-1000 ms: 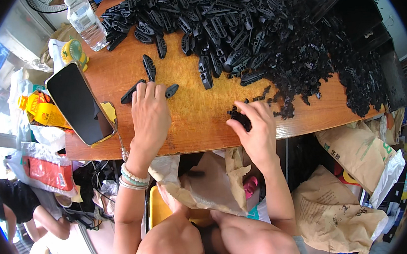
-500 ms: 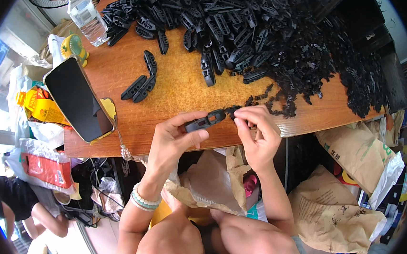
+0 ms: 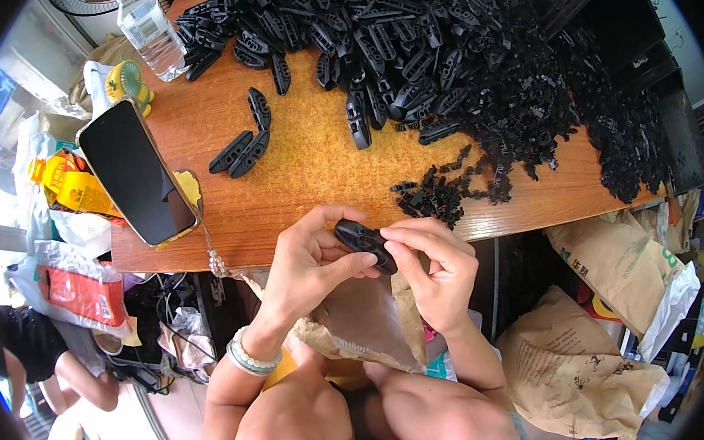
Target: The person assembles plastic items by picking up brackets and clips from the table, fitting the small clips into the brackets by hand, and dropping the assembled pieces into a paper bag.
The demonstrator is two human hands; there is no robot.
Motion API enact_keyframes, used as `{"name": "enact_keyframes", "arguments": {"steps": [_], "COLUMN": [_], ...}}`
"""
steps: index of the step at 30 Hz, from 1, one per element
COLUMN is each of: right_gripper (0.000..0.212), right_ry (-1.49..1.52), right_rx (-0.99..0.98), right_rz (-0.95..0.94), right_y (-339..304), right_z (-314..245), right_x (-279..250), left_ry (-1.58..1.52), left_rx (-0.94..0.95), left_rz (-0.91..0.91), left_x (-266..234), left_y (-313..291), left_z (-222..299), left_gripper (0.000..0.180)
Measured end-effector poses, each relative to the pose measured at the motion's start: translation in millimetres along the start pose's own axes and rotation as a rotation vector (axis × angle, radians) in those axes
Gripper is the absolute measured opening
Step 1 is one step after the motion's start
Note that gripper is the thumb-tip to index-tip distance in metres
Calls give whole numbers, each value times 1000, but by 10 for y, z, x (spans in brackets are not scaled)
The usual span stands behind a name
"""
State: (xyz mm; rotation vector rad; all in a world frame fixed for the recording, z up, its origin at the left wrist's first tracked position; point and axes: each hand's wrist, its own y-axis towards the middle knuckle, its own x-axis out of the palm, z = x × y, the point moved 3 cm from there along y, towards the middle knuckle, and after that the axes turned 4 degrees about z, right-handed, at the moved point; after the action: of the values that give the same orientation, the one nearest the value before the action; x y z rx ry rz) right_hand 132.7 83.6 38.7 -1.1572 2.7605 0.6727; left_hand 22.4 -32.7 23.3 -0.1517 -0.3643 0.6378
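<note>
An oval, boat-shaped black plastic part (image 3: 360,241) is gripped between the thumb and fingers of my left hand (image 3: 310,260), just off the table's front edge. My right hand (image 3: 441,275) pinches thumb and forefinger together at the right end of that part. Whatever sits between those fingertips is hidden. Just beyond my hands lies a little cluster of small black plastic pieces (image 3: 433,199). Similar oval parts form a big black heap (image 3: 379,40) at the back. Three loose oval parts (image 3: 258,109) rest together on the left of the table.
A phone (image 3: 135,175) leans at the table's left edge, near a small yellow fan (image 3: 128,80) and a clear water bottle (image 3: 150,33). Small black pieces (image 3: 527,128) spread to the right, before black bins (image 3: 622,25). Below, brown paper (image 3: 360,327) lies over my lap; paper bags (image 3: 574,360) stand right.
Both hands have drawn back from the small pieces toward me. The oval part has turned to slant down to the right, and my right fingers now meet its end.
</note>
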Motion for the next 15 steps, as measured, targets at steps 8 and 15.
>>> {"name": "enact_keyframes", "arguments": {"steps": [8, 15], "right_gripper": [29, 24], "right_ry": [-383, 39], "right_rx": [-540, 200], "right_rz": [-26, -105], "right_y": [-14, -52], "right_z": [-40, 79], "right_x": [35, 30], "left_ry": [88, -9], "left_rx": [127, 193], "left_rz": [104, 76], "left_x": [12, -18], "left_y": [-46, -64], "left_z": [-18, -10], "left_gripper": [29, 17]}}
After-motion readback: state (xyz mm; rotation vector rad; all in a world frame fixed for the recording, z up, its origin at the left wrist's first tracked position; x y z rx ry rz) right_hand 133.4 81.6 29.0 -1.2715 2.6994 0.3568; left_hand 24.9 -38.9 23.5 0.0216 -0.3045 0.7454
